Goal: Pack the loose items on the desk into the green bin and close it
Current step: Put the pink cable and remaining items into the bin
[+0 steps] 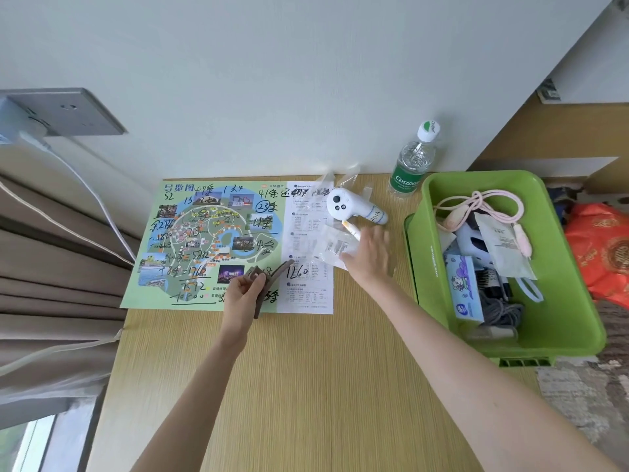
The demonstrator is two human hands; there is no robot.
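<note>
Left hand grips a brown clip; right hand spreads open over packets near "Cestbon" bottle.

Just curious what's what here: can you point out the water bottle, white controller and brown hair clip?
water bottle (408, 177): head view, on its green label.
white controller (347, 199): head view, on its round head.
brown hair clip (262, 294): head view, on its long lower arm.

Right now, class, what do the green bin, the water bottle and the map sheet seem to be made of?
Green bin: probably moulded plastic, smooth, slightly glossy walls. Water bottle: clear plastic, see-through. Map sheet: thin printed paper, lying flat, pen-marked.
</note>
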